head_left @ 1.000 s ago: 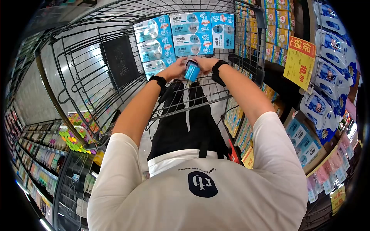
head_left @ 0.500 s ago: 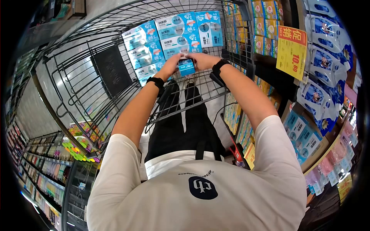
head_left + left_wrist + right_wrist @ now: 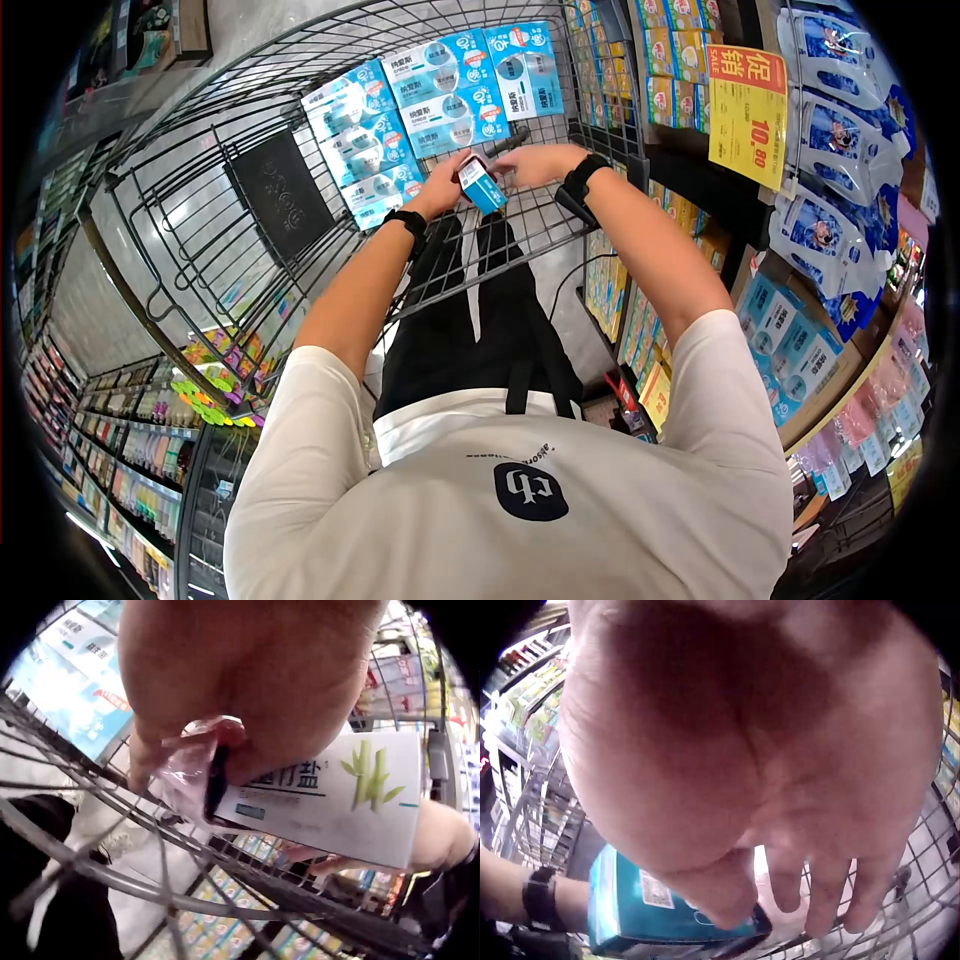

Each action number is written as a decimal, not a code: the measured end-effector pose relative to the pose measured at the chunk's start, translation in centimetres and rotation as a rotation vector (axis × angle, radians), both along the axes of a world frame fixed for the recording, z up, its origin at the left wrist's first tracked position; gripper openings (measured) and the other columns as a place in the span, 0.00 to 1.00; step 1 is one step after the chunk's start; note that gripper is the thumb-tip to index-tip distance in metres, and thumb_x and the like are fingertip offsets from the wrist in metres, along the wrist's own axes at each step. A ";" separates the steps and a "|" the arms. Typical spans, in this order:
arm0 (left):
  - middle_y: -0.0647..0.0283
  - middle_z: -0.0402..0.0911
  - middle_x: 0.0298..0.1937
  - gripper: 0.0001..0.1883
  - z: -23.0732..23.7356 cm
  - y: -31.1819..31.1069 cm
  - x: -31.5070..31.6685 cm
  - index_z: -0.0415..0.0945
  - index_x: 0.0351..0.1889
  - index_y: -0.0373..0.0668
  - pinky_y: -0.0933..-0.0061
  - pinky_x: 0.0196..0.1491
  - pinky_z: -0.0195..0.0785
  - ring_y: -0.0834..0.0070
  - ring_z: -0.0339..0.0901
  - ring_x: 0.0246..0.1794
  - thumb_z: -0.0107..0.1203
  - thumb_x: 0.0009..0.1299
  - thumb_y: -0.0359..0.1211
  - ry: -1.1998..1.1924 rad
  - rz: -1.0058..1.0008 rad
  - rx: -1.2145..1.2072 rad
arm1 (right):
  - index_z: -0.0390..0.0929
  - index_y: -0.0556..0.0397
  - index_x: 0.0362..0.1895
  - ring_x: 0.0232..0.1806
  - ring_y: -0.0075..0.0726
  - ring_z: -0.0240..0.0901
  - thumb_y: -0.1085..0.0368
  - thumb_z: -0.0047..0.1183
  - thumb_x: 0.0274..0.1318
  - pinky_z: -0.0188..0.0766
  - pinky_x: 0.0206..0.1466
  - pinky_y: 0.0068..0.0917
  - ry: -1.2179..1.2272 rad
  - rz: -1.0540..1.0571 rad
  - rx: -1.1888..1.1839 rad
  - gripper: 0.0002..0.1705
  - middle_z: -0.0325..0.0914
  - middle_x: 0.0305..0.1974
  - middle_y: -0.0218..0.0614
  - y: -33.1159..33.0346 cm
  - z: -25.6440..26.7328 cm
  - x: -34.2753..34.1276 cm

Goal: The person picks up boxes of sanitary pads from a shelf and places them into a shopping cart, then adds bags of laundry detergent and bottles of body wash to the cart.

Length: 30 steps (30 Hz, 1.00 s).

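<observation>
The bare left hand [image 3: 247, 675], entering from twelve o'clock, gripped a white rectangular cardboard carton [image 3: 360, 802] printed with green bamboo, which extended towards four o'clock. Crinkled clear plastic film [image 3: 184, 776] bunched at its nine o'clock end. Grey metal cart wires [image 3: 142, 889] curved below; the right hand's [image 3: 435, 832] fingers spread at five o'clock.

Cart [image 3: 150, 892] of dark metal wire, smooth paper box [image 3: 375, 802], glossy crinkled plastic film [image 3: 184, 776], shiny plastic pouches [image 3: 832, 140], matt cloth shirt [image 3: 480, 545], black cloth trousers [image 3: 440, 350]

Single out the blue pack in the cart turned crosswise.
The far-right pack in the head view; its lettering runs crosswise to that on the other packs.
</observation>
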<state>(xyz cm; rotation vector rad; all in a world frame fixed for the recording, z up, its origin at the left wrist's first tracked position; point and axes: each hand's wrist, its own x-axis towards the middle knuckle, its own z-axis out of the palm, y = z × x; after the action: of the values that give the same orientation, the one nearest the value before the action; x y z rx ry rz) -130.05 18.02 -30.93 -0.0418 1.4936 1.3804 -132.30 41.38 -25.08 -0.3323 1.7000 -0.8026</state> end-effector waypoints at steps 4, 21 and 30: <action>0.55 0.77 0.58 0.23 -2.5 -0.1 0.0 0.70 0.64 0.41 0.71 0.58 0.66 0.66 0.75 0.55 0.56 0.69 0.29 0.640 -0.110 -0.110 | 0.61 0.51 0.70 0.63 0.40 0.68 0.72 0.46 0.58 0.65 0.63 0.34 -0.143 -0.180 -0.021 0.33 0.71 0.63 0.45 0.0 1.5 0.0; 0.47 0.77 0.55 0.21 -2.3 13.8 -1.1 0.68 0.62 0.36 0.59 0.55 0.69 0.53 0.74 0.55 0.47 0.70 0.25 0.647 0.076 0.107 | 0.66 0.61 0.63 0.58 0.57 0.72 0.37 0.54 0.57 0.68 0.59 0.40 0.140 -0.496 0.179 0.44 0.73 0.56 0.60 5.7 9.8 1.0; 0.55 0.65 0.68 0.34 1.0 12.1 -1.7 0.53 0.73 0.40 0.65 0.59 0.64 0.66 0.66 0.64 0.54 0.70 0.29 -0.063 0.169 0.173 | 0.63 0.61 0.65 0.57 0.52 0.73 0.33 0.54 0.55 0.68 0.59 0.37 0.119 -0.502 0.222 0.49 0.74 0.55 0.57 4.8 9.3 0.3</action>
<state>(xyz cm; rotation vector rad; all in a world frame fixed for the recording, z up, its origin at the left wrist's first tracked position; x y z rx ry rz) -131.80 30.11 -29.96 -0.1030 1.3382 1.6255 -131.97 46.23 -15.74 0.2152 1.9966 -0.9548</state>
